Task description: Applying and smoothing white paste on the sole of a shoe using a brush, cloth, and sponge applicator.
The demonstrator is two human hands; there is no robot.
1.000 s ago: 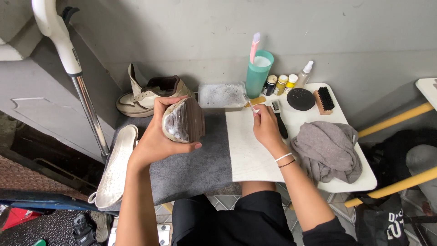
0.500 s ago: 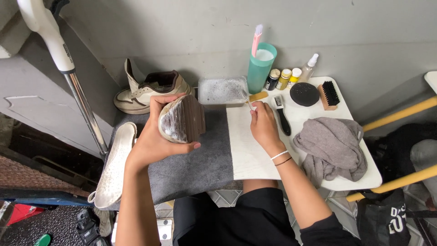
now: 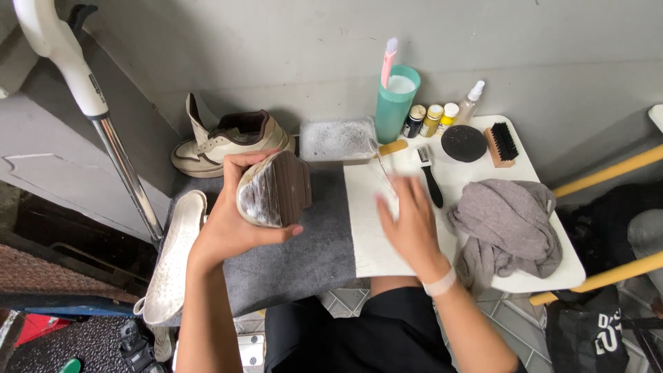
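My left hand (image 3: 224,231) grips a brown and cream sneaker (image 3: 273,190) and holds it up over a dark grey mat (image 3: 311,259), its foamy sole turned toward me. My right hand (image 3: 414,228) is blurred and hovers over a white towel (image 3: 366,238) with fingers spread and nothing in them. A small wooden-handled brush (image 3: 392,146) lies at the corner of a clear tray of soapy water (image 3: 338,138), just beyond my right fingertips.
A matching sneaker (image 3: 228,141) stands against the wall and a white insole (image 3: 176,259) lies at the mat's left edge. The small white table (image 3: 539,273) carries a teal cup (image 3: 395,103), small bottles (image 3: 431,119), a black brush (image 3: 431,183), a bristle brush (image 3: 502,144) and a grey cloth (image 3: 507,224). A metal pole (image 3: 121,162) leans at left.
My right hand has pulled back from the tray toward me, leaving the wooden-handled brush at the tray's corner. The sneaker in my left hand has stayed in place.
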